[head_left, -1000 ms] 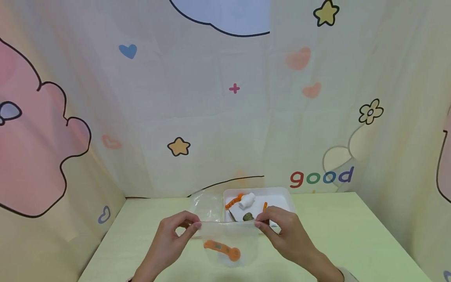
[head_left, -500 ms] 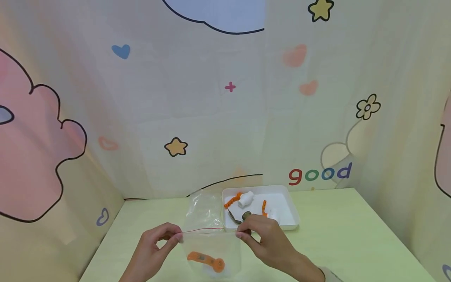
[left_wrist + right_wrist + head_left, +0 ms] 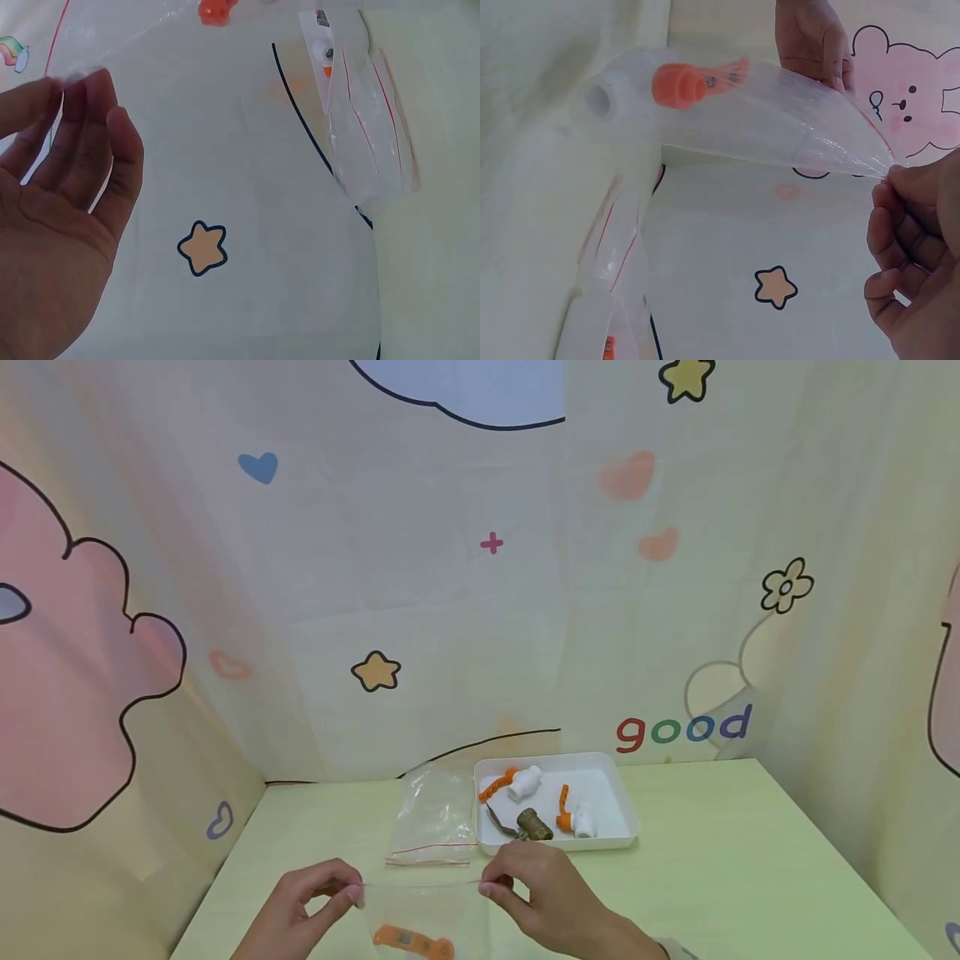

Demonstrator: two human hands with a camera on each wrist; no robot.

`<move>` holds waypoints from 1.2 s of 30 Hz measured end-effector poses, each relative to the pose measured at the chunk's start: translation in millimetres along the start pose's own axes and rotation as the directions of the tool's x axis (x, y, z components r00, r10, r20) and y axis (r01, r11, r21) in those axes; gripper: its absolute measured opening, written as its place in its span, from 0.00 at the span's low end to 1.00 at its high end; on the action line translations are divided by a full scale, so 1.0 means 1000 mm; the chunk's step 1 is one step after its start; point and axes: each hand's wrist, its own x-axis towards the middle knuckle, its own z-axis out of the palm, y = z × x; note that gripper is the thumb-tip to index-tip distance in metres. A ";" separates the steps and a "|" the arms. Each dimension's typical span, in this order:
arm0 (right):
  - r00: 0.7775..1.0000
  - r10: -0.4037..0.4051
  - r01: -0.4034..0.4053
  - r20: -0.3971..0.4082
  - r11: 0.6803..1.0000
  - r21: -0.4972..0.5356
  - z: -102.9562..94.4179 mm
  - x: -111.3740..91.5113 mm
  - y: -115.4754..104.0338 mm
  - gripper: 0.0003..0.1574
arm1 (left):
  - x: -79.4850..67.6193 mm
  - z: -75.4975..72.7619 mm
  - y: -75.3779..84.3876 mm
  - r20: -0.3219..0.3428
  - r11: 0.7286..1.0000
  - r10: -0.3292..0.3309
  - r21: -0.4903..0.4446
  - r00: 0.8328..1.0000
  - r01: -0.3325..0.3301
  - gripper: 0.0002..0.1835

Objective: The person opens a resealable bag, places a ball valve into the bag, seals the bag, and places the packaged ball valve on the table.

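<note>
Left hand [image 3: 297, 906] and right hand [image 3: 543, 885], fingertips together, each pinch a corner of the bag [image 3: 427, 906], this side of the tray [image 3: 600, 785]. Orange part [image 3: 412, 941] hangs low inside; let one pinch slip and the bag, if unsealed, could tip it out. Beyond, a spare bag [image 3: 435, 810], left of the tray, might snag a forward swing; olive part [image 3: 535, 825] sits in the tray.

Pale cloth [image 3: 420, 585] backdrop printed with hearts [image 3: 258, 467], stars [image 3: 377, 671], a flower [image 3: 787, 585] and the colourful word "good" [image 3: 683, 728]. On the light green table [image 3: 735, 860], a white tray [image 3: 621, 802] holds orange, white and brownish pieces [image 3: 535, 825]. A clear, red-lined bag [image 3: 435, 814] lies at the tray's left side; whether they touch is hard to tell.
</note>
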 end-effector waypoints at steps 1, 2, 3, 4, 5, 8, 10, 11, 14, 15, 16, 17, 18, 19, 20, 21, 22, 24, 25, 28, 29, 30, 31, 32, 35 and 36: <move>1.000 -0.008 0.008 0.006 1.000 -0.005 0.001 -0.001 -0.001 0.05 | -0.001 -0.003 -0.001 0.021 1.000 0.016 -0.006 1.000 -0.016 0.12; 1.000 -0.018 0.018 0.011 1.000 -0.011 0.002 -0.001 -0.003 0.04 | -0.003 -0.005 -0.001 0.042 1.000 0.023 -0.016 0.999 -0.022 0.12; 0.999 -0.027 0.027 0.017 1.000 -0.011 0.003 -0.002 -0.005 0.05 | -0.004 -0.008 -0.001 0.063 0.999 0.031 -0.025 0.998 -0.030 0.12; 0.999 -0.038 0.038 0.022 0.999 -0.006 0.004 -0.002 -0.007 0.05 | -0.006 -0.010 0.000 0.081 0.999 0.039 -0.035 0.996 -0.036 0.12; 0.999 -0.047 0.047 0.026 0.999 0.004 0.005 -0.003 -0.009 0.05 | -0.007 -0.012 0.000 0.097 0.998 0.044 -0.043 0.994 -0.040 0.13; 0.998 -0.059 0.058 0.038 0.998 0.035 0.008 -0.004 -0.012 0.06 | -0.009 -0.016 0.000 0.124 0.999 0.017 -0.050 0.992 -0.011 0.12; 0.998 -0.040 0.037 0.058 0.998 0.052 0.011 -0.005 -0.011 0.05 | -0.010 -0.015 -0.004 0.136 0.999 0.001 -0.049 0.991 0.006 0.11; 0.997 -0.017 0.011 0.077 0.998 0.066 0.014 -0.006 -0.009 0.05 | -0.011 -0.014 -0.007 0.137 0.999 -0.011 -0.042 0.990 0.016 0.11; 0.979 0.124 -0.141 0.162 0.985 0.098 0.022 -0.008 0.002 0.05 | -0.011 -0.009 -0.019 0.133 0.997 -0.069 -0.016 0.989 0.072 0.08; 0.965 0.181 -0.203 0.191 0.974 0.101 0.025 -0.009 0.007 0.05 | -0.010 -0.006 -0.024 0.125 0.996 -0.093 -0.002 0.988 0.094 0.07; 0.948 0.233 -0.259 0.215 0.961 0.099 0.028 -0.009 0.012 0.05 | -0.009 -0.003 -0.029 0.118 0.993 -0.118 0.011 0.986 0.118 0.05; 0.930 0.285 -0.315 0.233 0.944 0.098 0.030 -0.010 0.016 0.05 | -0.008 0.000 -0.033 0.110 0.990 -0.138 0.025 0.984 0.136 0.05; 0.912 0.329 -0.359 0.246 0.929 0.088 0.033 -0.010 0.020 0.05 | -0.006 0.002 -0.037 0.101 0.988 -0.155 0.035 0.983 0.153 0.04; 0.896 0.364 -0.393 0.254 0.916 0.075 0.035 -0.010 0.024 0.05 | -0.004 0.004 -0.041 0.098 0.984 -0.177 0.042 0.979 0.173 0.04; 0.887 0.382 -0.410 0.258 0.910 0.062 0.037 -0.010 0.028 0.05 | -0.002 0.007 -0.044 0.091 0.982 -0.186 0.055 0.978 0.182 0.05; 0.878 0.399 -0.425 0.264 0.904 0.048 0.039 -0.010 0.031 0.05 | -0.001 0.009 -0.047 0.087 0.979 -0.196 0.063 0.977 0.191 0.05; 0.871 0.412 -0.436 0.268 0.900 0.031 0.041 -0.011 0.034 0.05 | 0.001 0.010 -0.050 0.088 0.976 -0.212 0.066 0.973 0.206 0.05; 0.856 0.435 -0.451 0.280 0.892 -0.009 0.044 -0.012 0.039 0.05 | 0.003 0.014 -0.055 0.091 0.972 -0.227 0.079 0.970 0.220 0.05; 0.849 0.445 -0.456 0.286 0.889 -0.030 0.046 -0.013 0.041 0.05 | 0.004 0.015 -0.058 0.096 0.969 -0.240 0.084 0.966 0.232 0.05; 0.830 0.466 -0.468 0.307 0.881 -0.072 0.049 -0.015 0.046 0.06 | 0.005 0.019 -0.065 0.115 0.963 -0.259 0.102 0.959 0.248 0.05; 0.824 0.472 -0.473 0.314 0.877 -0.077 0.050 -0.016 0.047 0.06 | 0.005 0.021 -0.068 0.123 0.961 -0.266 0.105 0.956 0.254 0.06; 0.819 0.477 -0.479 0.320 0.874 -0.079 0.051 -0.017 0.048 0.06 | 0.006 0.022 -0.071 0.130 0.958 -0.278 0.107 0.952 0.265 0.06; 0.815 0.480 -0.482 0.325 0.873 -0.082 0.052 -0.017 0.050 0.06 | 0.005 0.023 -0.073 0.136 0.956 -0.286 0.108 0.948 0.273 0.06; 0.812 0.482 -0.484 0.328 0.871 -0.083 0.053 -0.018 0.051 0.06 | 0.005 0.024 -0.075 0.141 0.953 -0.297 0.109 0.944 0.283 0.07; 0.809 0.484 -0.481 0.333 0.871 -0.099 0.056 -0.020 0.055 0.06 | 0.005 0.028 -0.082 0.148 0.949 -0.310 0.108 0.939 0.296 0.08; 0.809 0.484 -0.476 0.333 0.872 -0.111 0.058 -0.021 0.057 0.06 | 0.006 0.029 -0.085 0.148 0.950 -0.307 0.113 0.940 0.292 0.08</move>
